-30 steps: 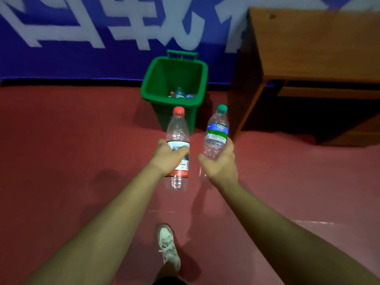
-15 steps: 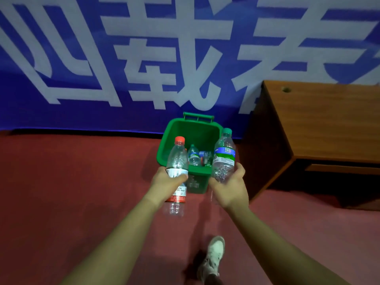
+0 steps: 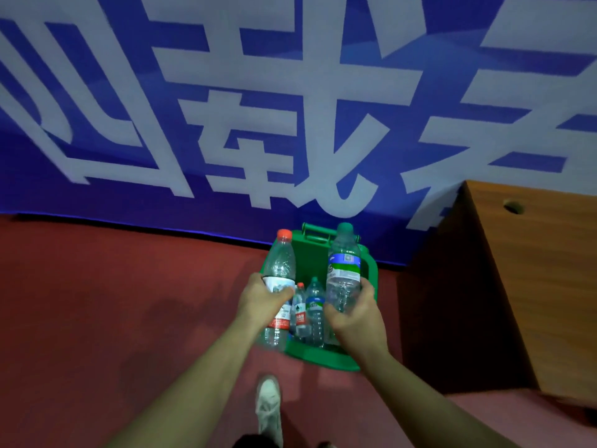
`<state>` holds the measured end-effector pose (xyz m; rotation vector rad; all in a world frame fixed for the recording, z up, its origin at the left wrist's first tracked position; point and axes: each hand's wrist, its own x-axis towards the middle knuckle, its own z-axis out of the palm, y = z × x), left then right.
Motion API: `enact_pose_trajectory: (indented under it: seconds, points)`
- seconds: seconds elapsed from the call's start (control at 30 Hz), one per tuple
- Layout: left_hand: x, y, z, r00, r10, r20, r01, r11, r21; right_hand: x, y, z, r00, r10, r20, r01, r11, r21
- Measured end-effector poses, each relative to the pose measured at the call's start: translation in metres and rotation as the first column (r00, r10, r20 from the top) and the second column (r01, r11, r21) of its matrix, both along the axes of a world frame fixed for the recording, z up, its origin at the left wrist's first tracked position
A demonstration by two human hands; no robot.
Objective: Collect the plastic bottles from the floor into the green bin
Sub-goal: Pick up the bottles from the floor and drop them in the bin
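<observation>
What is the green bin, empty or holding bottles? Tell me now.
Not empty: inside the green bin at least two bottles show, a small red-capped bottle and a taller bottle beside it.

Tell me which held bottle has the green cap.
The one in the right hand, the green-cap bottle with a blue-and-green label. The left hand holds the red-cap bottle.

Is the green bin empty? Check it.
No, two small bottles are already inside the bin.

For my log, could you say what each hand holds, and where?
Left hand: red-capped bottle, at its label. Right hand: green-capped bottle, below its label.
</observation>
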<state>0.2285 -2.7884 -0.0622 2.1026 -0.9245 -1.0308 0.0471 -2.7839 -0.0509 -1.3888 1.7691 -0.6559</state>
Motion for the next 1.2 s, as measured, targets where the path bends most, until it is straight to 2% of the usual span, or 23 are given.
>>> enact_pose_trajectory:
  seconds: [0.17,0.33,0.4,0.53,0.9,1.2]
  points:
    - [0.024,-0.071,-0.030,0.998,-0.061,-0.001,0.061,0.998,0.036,0.036,-0.060,-0.017,0.998,0.002,-0.062,0.004,0.996,0.092]
    - [0.048,-0.112,-0.069,0.984,-0.179,0.022,0.172,0.969,0.175,0.063,-0.096,-0.046,0.991,0.031,-0.127,0.003,0.966,0.259]
    - [0.058,-0.117,-0.078,0.984,-0.168,0.067,0.147,0.958,0.247,0.064,-0.103,-0.052,0.983,0.021,-0.183,0.033,0.957,0.288]
    - [0.073,-0.124,-0.087,0.978,-0.172,0.120,0.133,0.951,0.278,0.060,-0.113,-0.062,0.966,0.063,-0.251,0.018,0.952,0.306]
    - [0.061,-0.131,-0.082,0.972,-0.222,0.080,0.198,0.951,0.238,0.058,-0.114,-0.066,0.969,0.037,-0.243,0.047,0.943,0.330]
    - [0.042,-0.118,-0.057,0.945,-0.308,0.106,0.296,0.948,0.118,0.053,-0.086,-0.053,0.983,-0.031,-0.179,0.070,0.974,0.214]
